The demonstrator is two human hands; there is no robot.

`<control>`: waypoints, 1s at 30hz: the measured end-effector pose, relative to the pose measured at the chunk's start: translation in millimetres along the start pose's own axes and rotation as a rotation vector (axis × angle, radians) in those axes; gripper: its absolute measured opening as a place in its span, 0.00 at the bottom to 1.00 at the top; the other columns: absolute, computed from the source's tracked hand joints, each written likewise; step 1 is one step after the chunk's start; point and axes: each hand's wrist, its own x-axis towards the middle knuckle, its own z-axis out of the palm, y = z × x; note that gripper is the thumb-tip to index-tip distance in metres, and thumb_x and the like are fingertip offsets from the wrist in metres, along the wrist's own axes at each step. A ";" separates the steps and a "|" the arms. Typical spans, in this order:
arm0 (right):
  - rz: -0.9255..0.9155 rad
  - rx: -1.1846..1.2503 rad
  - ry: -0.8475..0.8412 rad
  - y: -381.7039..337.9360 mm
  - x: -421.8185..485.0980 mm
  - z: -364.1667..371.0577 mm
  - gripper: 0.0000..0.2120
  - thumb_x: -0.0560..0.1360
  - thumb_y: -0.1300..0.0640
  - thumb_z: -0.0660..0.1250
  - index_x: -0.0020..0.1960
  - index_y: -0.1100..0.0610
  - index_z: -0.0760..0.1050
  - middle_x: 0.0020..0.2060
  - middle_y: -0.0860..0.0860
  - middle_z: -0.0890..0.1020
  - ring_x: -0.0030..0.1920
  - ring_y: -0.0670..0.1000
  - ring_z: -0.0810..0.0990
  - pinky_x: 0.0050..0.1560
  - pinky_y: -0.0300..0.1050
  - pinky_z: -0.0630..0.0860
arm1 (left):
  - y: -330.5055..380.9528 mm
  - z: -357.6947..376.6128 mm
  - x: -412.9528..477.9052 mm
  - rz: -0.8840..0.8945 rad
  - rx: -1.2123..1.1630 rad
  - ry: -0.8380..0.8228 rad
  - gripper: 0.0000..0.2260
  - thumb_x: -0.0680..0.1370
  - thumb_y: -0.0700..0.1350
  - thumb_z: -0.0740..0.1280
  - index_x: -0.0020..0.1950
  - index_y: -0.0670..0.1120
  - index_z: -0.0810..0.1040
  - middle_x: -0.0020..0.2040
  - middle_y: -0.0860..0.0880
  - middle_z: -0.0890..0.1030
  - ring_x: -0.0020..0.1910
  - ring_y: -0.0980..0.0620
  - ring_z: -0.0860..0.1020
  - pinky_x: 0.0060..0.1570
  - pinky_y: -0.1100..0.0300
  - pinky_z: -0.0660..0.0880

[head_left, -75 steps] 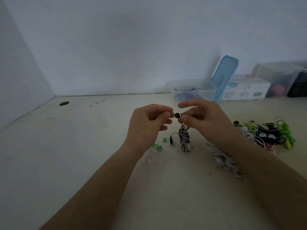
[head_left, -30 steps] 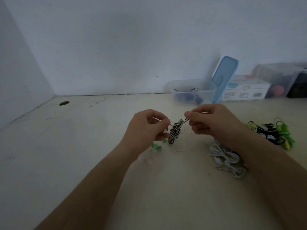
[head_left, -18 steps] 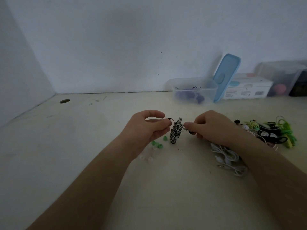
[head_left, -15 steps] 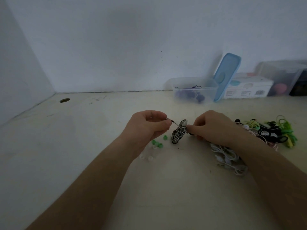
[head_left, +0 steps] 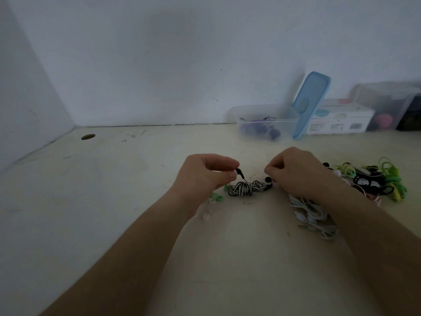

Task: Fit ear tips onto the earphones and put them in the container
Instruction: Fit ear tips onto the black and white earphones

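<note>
On the pale, scuffed desk (head_left: pixel 114 201) the left hand (head_left: pixel 205 176) hovers just above the surface, thumb and forefinger curled into a tight pinch on a small, glossy black earbud (head_left: pixel 238 171). A hair-thin wire drops from it into the striped cord (head_left: pixel 245 189), a black-and-white cable wound into a lumpy, knotted bundle that lies flat on the desk between the two hands. At the bundle's right end sits the second earbud (head_left: pixel 268 180), rounded, dark and shiny, just under the fingertips of the right hand (head_left: pixel 293 174). That hand's fingers are bent inward with thumb and forefinger drawn close together; I cannot tell whether they have hold of anything. A few loose ear tips (head_left: pixel 218 198), small soft domes in green and cloudy white, are scattered on the desk below the left hand. A limp tangle of white earphones (head_left: pixel 312 215) lies partly under the right forearm, and a heap of coloured earphones (head_left: pixel 373 179), green, black and pink loops, lies farther right. By the wall stands the container (head_left: pixel 287 128), a clear rectangular plastic tub with dark, purplish items inside, its blue lid (head_left: pixel 311 103) with rounded corners leaning upright against its right side. Beside it are a white cardboard box (head_left: pixel 339 120) and a frosted plastic tub (head_left: pixel 387 103). A round hole (head_left: pixel 88 137) sits near the desk's back left corner.
</note>
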 end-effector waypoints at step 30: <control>-0.210 0.698 -0.116 -16.2 3.6 26.6 0.06 0.78 0.60 0.68 0.54 0.55 0.81 0.43 0.52 0.86 0.45 0.48 0.84 0.50 0.43 0.79 | -6.5 10.7 6.1 0.211 0.172 0.147 0.10 0.68 0.39 0.79 0.46 0.47 0.82 0.40 0.51 0.86 0.38 0.55 0.84 0.43 0.62 0.81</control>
